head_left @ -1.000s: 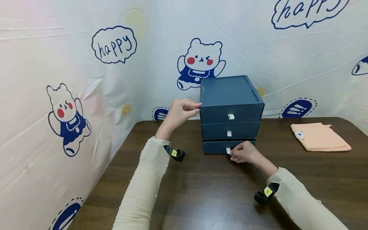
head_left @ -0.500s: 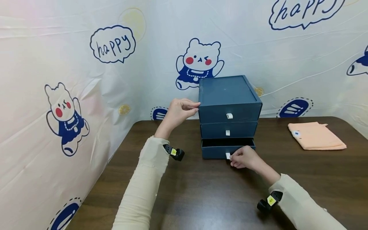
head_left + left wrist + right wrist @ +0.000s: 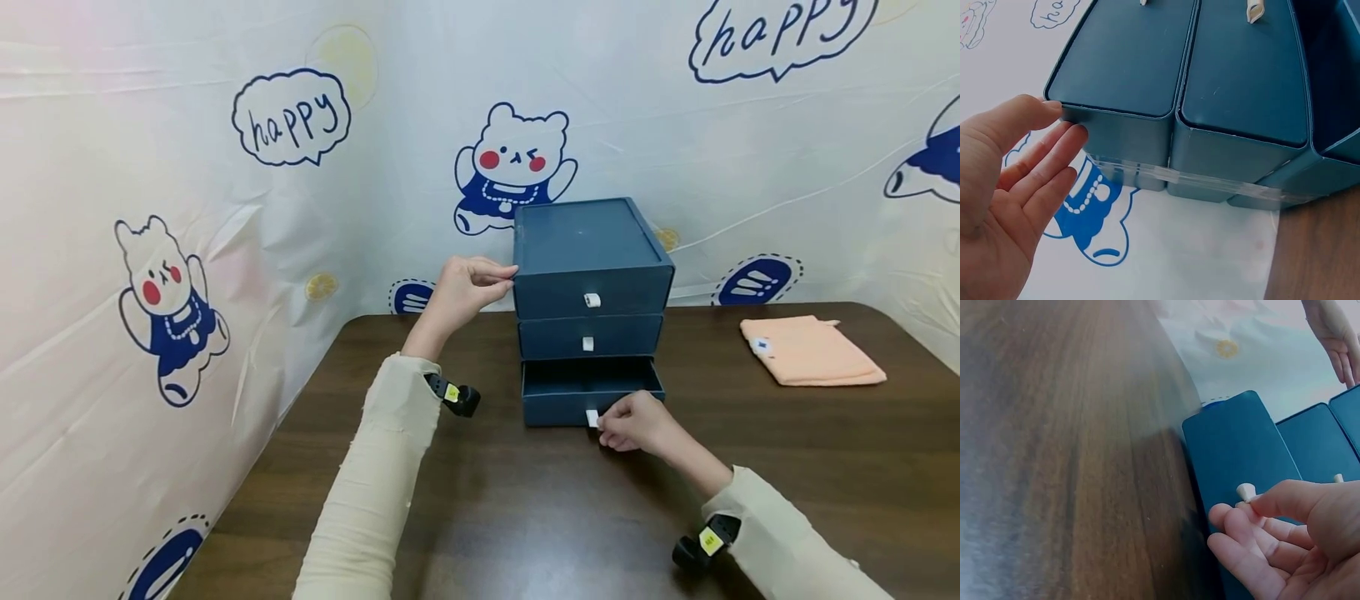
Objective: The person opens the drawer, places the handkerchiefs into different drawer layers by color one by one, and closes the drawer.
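Note:
A dark blue cabinet [image 3: 592, 242] with three stacked drawers stands on the table. Its bottom drawer [image 3: 555, 410] is pulled partway out, and the dark inside shows. My right hand [image 3: 636, 421] pinches the white pull tab [image 3: 1246, 491] of that drawer between thumb and fingers. At the upper front left corner, my left hand [image 3: 468, 292] touches the cabinet with its thumb tip and fairly straight fingers. The left wrist view has the thumb right at the edge and the other fingers along the side wall. The middle drawer [image 3: 555, 337] and top drawer [image 3: 551, 293] are closed.
A folded peach cloth [image 3: 813, 350] lies on the brown wooden table [image 3: 525, 508] to the cabinet's right. Behind the table hangs a white printed sheet [image 3: 412, 200]. Clear tape [image 3: 1204, 181] runs across the cabinet's side.
The bottom drawer has slid out toward me from a narrow gap, the right hand moving with its tab. The left hand has stayed at the corner. The head view has shifted slightly right.

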`<state>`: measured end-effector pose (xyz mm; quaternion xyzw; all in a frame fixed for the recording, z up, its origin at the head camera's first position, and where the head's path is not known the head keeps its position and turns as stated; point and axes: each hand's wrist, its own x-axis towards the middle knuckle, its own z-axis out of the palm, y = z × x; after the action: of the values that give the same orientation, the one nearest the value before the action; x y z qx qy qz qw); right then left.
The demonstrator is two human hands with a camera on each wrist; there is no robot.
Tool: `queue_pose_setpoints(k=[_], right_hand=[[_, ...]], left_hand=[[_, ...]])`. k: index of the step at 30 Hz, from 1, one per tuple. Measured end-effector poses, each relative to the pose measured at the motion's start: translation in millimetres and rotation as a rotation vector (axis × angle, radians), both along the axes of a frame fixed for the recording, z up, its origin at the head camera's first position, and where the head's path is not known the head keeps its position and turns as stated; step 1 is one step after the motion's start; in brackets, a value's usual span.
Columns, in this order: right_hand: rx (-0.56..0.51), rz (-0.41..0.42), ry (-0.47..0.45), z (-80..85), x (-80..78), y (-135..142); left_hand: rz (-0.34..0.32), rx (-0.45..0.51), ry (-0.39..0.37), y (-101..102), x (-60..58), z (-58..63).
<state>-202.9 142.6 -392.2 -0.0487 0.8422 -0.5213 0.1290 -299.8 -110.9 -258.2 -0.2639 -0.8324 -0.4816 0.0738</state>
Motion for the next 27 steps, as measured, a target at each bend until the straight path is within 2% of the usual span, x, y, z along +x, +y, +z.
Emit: queue_pose_setpoints(k=[19,22,27], right_hand=[[-0.002,0.039,0.039,1.8,28.5,-2],[-0.003,0.041,0.034,2.8,32.2,-2],[0.004,0.044,0.023,4.1,38.8,-1]], left_hand=[[-0.007,0.025,-0.004,0,-1.7,-1.5],[-0.008,0.024,-0.012,2,6.1,4.6],[-0.008,0.016,-0.002,2,5.6,4.8]])
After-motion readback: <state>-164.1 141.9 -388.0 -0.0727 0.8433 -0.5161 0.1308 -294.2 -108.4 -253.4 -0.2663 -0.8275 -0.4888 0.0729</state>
